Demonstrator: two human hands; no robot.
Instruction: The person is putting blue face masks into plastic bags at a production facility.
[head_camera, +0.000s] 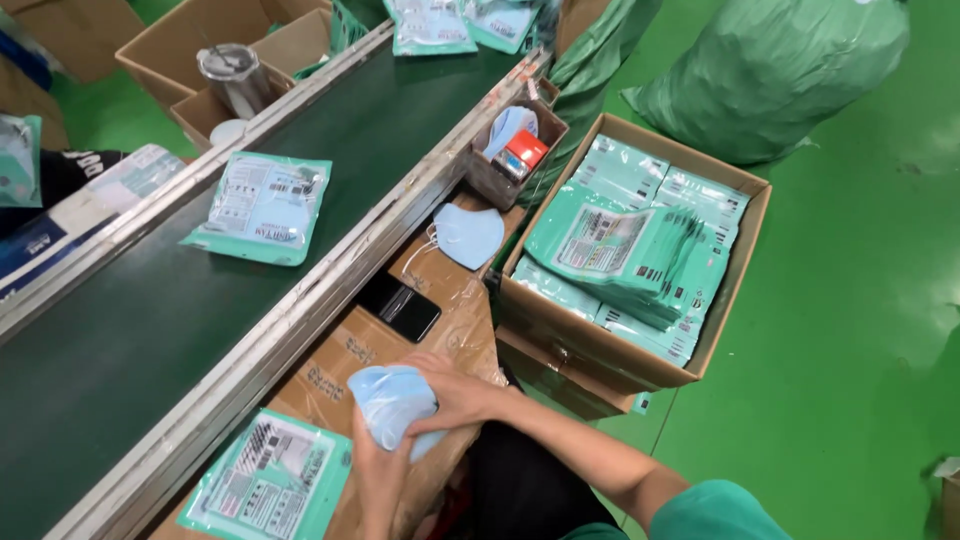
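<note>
While the right hand (455, 392) curls its fingers (425, 362) closed over a light blue mask (392, 400), the left hand (378, 470) grips it from below, above a cardboard box (345, 355) beside a teal packet (268, 482).

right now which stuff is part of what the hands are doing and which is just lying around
In hand:
- left hand and right hand gripping a stack of pale blue face masks
- teal printed pouch just left of them

Lying about:
- black phone
- single blue mask
- steel tumbler
- green sack
</note>
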